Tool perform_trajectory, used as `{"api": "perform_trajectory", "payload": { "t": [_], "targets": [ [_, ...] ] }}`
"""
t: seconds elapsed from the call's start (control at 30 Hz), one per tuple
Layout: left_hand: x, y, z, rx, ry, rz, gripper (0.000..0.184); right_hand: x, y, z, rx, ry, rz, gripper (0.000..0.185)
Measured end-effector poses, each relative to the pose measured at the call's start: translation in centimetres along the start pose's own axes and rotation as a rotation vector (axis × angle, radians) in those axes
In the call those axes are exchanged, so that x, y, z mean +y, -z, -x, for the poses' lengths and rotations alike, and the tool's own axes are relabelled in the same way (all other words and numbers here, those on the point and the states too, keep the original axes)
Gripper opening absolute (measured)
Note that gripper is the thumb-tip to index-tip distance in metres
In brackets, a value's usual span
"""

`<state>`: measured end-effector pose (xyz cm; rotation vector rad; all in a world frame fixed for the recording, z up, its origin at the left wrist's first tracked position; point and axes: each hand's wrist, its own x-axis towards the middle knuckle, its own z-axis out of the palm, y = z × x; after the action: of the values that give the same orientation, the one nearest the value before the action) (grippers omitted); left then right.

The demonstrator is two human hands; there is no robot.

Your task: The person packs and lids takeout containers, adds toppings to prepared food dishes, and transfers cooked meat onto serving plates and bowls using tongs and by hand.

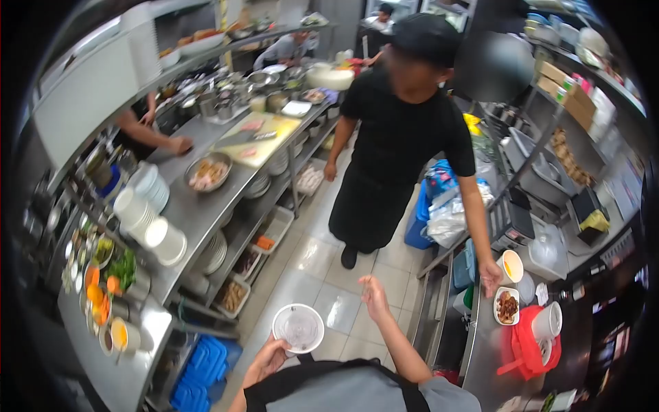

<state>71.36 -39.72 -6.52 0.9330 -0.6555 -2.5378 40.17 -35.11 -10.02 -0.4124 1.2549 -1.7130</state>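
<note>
My left hand (273,357) is closed on the edge of a round white-rimmed plastic container (298,328), held low in front of my apron. Its middle looks translucent, and whether it is a tub or just a lid I cannot tell. My right hand (375,299) is raised over the tiled floor with the fingers loosely bent and apart, touching nothing. Facing me in the aisle stands a co-worker in black (405,123). That person's hand (490,276) reaches to the right counter, beside a white tub of yellow food (511,266) and a small dish of browned meat (506,306).
A steel counter (199,147) on the left carries a bowl of raw meat (209,172), a cutting board (257,141) and stacked white tubs (165,240). Blue crates (206,360) sit below. A red bag (525,343) with white tubs rests on the right counter.
</note>
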Motion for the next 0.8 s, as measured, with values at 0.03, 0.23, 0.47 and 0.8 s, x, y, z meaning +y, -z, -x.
{"api": "perform_trajectory", "payload": {
  "t": [0.03, 0.23, 0.47, 0.8],
  "targets": [
    [0.5, -0.1, -1.1, -0.041, 0.038, -0.027, 0.080, -0.4, 0.0, 1.4, -0.103, 0.037, 0.073, 0.019],
    [0.6, -5.8, -7.2, -0.140, 0.056, -0.280, 0.073, -2.2, -2.7, 8.1, -0.172, 0.425, 0.673, 0.043],
    [-4.4, -12.0, -10.8, -0.423, -0.114, 0.009, 0.065, -7.1, -0.1, 13.1, 0.089, 0.447, 0.337, 0.041],
    [-14.0, -21.7, -14.8, -0.414, 0.378, 0.246, 0.056, -14.0, 12.1, 20.3, 0.216, 0.858, 1.313, 0.029]
  ]
}}
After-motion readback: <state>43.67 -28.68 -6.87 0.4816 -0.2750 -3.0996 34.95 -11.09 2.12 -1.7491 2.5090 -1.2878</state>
